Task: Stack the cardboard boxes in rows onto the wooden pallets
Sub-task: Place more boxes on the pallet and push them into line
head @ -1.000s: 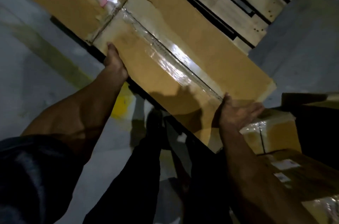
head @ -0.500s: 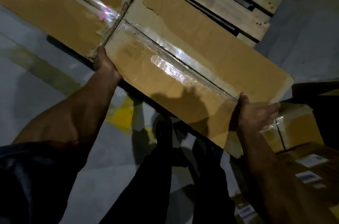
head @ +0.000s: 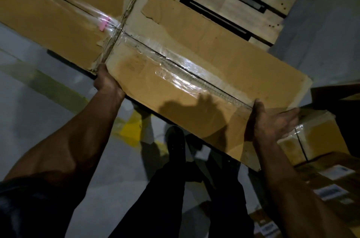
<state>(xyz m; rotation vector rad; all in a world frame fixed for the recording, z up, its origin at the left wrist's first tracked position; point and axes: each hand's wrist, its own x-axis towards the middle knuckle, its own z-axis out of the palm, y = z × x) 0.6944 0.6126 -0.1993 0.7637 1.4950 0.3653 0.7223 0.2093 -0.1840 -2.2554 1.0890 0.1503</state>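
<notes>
A long taped cardboard box point(head: 204, 74) lies across the middle of the view, its left end butted against another cardboard box point(head: 58, 13) at the upper left. My left hand point(head: 108, 80) grips the long box at its near left corner. My right hand point(head: 270, 122) presses flat against its right end, thumb on top, fingers spread along the side. The wooden pallet point(head: 243, 2) shows bare slats beyond the box at the upper right.
More cardboard boxes with white labels point(head: 321, 179) sit at the lower right, one taped box point(head: 315, 138) just past my right hand. My dark-trousered legs and shoe point(head: 175, 142) stand on the grey floor below the box. A yellow floor marking point(head: 130, 130) lies near my feet.
The long box has slid up against the neighbouring box on the left. Both hands stayed on its ends and moved with it; my right hand now lies flatter on the end.
</notes>
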